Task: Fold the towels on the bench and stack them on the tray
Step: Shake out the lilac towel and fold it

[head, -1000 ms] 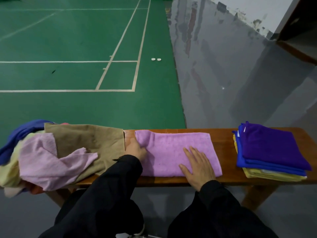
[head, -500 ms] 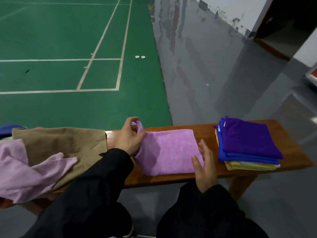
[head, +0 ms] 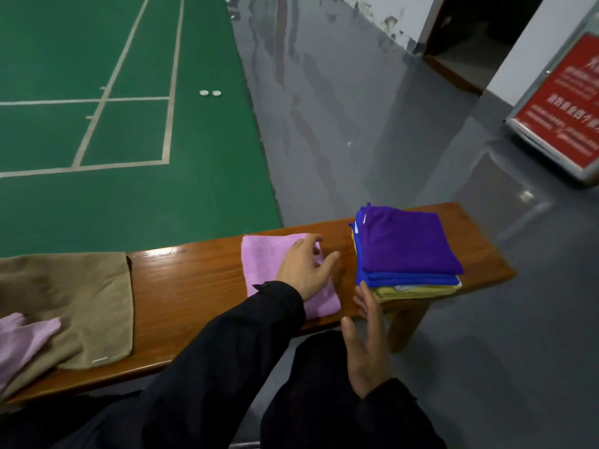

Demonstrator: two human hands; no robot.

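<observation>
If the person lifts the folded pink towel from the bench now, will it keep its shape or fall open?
The pink towel looks soft and thin, so it would probably sag and partly unfold if lifted by one edge. It seems light. The left hand lies flat on it; support from below with the right hand would likely keep the fold.

Two hands (head: 304, 267) (head: 368, 345), one bench (head: 194, 280), two white discs (head: 210, 93)

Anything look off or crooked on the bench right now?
The stack of folded towels is a bit uneven: yellow ones at the bottom poke out at the near edge. No tray is visible under it. Unfolded towels remain heaped at the left.
</observation>
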